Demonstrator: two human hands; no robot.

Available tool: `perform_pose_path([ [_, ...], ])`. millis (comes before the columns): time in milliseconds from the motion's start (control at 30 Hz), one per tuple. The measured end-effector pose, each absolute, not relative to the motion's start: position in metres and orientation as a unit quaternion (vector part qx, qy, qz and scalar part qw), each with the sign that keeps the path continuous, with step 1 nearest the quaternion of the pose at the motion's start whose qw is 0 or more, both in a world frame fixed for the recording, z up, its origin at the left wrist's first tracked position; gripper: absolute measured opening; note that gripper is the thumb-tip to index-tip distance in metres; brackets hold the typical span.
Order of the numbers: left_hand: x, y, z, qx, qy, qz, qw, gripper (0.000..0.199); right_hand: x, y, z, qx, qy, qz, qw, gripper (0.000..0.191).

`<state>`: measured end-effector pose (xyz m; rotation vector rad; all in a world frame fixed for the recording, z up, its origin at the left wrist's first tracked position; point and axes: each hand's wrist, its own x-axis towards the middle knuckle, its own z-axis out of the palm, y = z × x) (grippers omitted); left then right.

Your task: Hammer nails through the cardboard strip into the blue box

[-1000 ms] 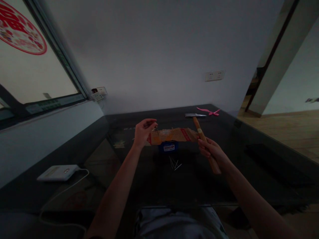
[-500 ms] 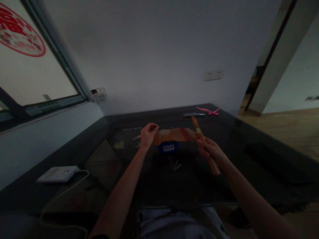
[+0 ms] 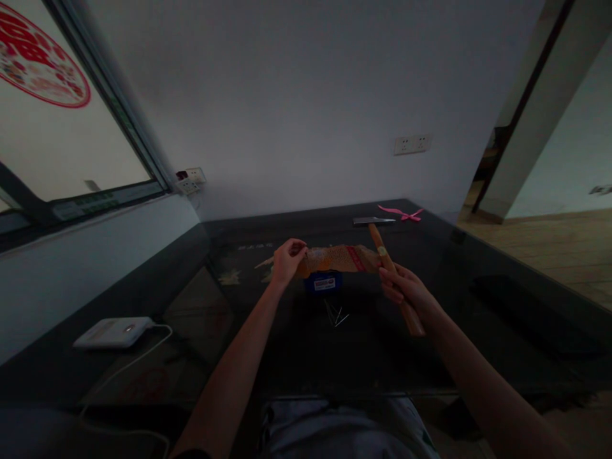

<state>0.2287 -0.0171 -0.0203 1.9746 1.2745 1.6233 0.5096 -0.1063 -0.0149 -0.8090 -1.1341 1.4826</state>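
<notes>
My left hand [image 3: 288,260] is closed in a pinch at the left part of a brown patterned strip [image 3: 335,258]; what sits between its fingertips is too small to make out. The strip lies across a blue box [image 3: 324,282] with a white label. My right hand [image 3: 406,290] is wrapped round the wooden handle of a hammer [image 3: 381,248], whose metal head points away from me, beyond the strip's right end. Several thin nails [image 3: 337,316] lie on the dark table, in front of the box.
A pink ribbon [image 3: 410,217] lies at the back right of the dark table [image 3: 306,370]. At the left is a white device [image 3: 115,333] with a white cable. A black flat object [image 3: 535,312] rests at the right. Wall and window stand behind.
Both hands and the hammer look nearly the same. The whole view has shifted very slightly, and my left fingers sit a little further right along the strip.
</notes>
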Motion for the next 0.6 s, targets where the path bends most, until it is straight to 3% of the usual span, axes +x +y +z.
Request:
perform_pose_path([
  [600, 0.2296, -0.0193, -0.0182, 0.686, 0.445, 0.562, 0.126, 0.01, 0.5108, -0.1019, -0.0197, -0.339, -0.467, 0.629, 0.521, 0.034],
])
